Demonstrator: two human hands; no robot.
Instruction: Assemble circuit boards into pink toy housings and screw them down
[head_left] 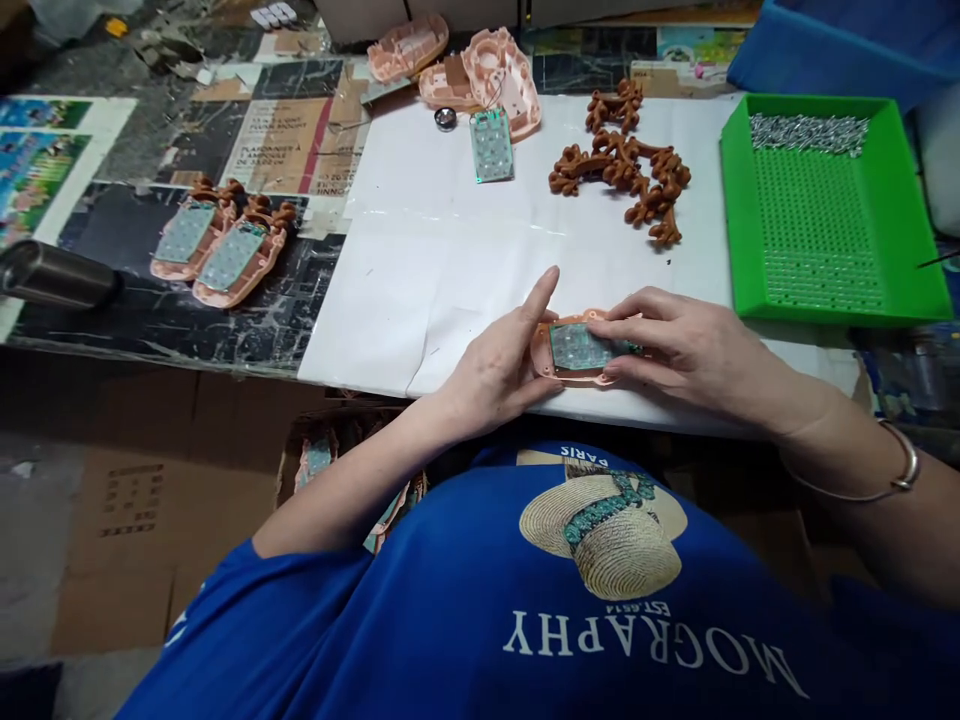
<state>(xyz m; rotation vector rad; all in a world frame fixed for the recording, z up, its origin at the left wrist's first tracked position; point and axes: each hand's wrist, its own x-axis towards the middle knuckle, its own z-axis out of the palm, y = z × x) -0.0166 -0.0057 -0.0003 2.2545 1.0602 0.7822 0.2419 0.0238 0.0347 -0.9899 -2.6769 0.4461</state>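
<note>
At the front edge of the white work surface, a pink plastic half-shell (541,362) lies with its inside facing up. A green circuit board (581,347) sits within the shell. My left hand (504,362) grips the shell's left end, its thumb and fingers on either side. From the right, my right hand (679,345) closes over the other end, fingertips on the board and the shell's rim. The shell's right end is hidden under that hand.
Brown antler-shaped pieces (622,165) lie beyond my hands. A green tray (739,230) holding screws (810,134) stands right. Another circuit board (492,146) lies near pink shells (517,85) at the back. Two assembled halves (232,262) and a metal cylinder (56,273) sit left.
</note>
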